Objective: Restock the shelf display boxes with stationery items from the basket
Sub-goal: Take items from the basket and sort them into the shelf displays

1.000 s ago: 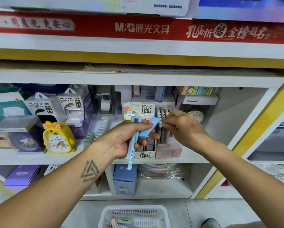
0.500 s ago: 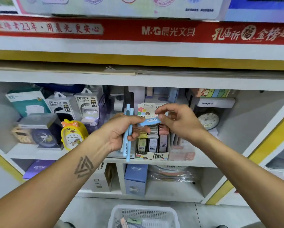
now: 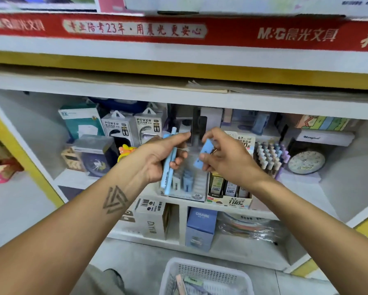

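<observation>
Head view: white shelf (image 3: 202, 204) crowded, white basket (image 3: 168, 273) on floor.

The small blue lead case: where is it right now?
Head view, centre: the small blue lead case is pinched in the right hand, in front of the shelf's display boxes.

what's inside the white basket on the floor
The white basket holds a few loose stationery pieces along its left side: a pinkish stick and something pale green. The bottom edge of the picture crops the rest, so its full contents cannot be seen.
</observation>
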`<state>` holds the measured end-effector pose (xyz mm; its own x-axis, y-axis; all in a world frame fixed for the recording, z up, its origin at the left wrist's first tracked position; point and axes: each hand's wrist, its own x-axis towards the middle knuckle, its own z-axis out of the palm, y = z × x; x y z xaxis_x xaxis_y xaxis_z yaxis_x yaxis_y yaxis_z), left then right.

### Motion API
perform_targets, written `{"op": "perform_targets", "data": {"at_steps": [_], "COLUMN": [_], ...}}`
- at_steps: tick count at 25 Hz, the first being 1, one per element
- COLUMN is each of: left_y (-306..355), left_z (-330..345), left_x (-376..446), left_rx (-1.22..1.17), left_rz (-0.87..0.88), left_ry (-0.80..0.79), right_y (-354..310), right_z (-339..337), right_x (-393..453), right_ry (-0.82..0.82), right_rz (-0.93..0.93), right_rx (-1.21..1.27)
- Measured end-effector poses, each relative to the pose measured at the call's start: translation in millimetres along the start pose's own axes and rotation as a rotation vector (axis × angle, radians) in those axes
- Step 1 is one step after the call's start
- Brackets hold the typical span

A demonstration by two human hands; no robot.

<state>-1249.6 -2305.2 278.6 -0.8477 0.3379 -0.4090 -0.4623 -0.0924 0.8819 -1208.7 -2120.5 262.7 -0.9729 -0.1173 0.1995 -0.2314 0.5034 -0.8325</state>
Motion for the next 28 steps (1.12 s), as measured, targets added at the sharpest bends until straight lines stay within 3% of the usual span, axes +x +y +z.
{"op": "perform_targets", "data": {"at_steps": [4,7,10,16,28], "left_y": [-5,-7,-5,-4,-6], "left_z": [-23,-31,-33,-33,-32], "left_x": [1,0,0,2,-4], "left_rx": [-0.154,-0.288,-0.346,-0.22,-0.182], "left_rz": [-0.204,-0.257,-0.207,-0.117,-0.065], "left_ry": [0.023,0.021,0.021,0.002,0.029], "right_y": [6,15,21,28,34], "right_z": [7,5,5,25,40], "right_x": [7,15,23,31,37], "right_ry": [0.014,0.088,0.146,0.019,-0.089], "right_rz": [0.121,0.034,-0.158,-0.297,-0.312], "right_rx": [0.197,0.006,-0.373,-0.739,-0.756]}}
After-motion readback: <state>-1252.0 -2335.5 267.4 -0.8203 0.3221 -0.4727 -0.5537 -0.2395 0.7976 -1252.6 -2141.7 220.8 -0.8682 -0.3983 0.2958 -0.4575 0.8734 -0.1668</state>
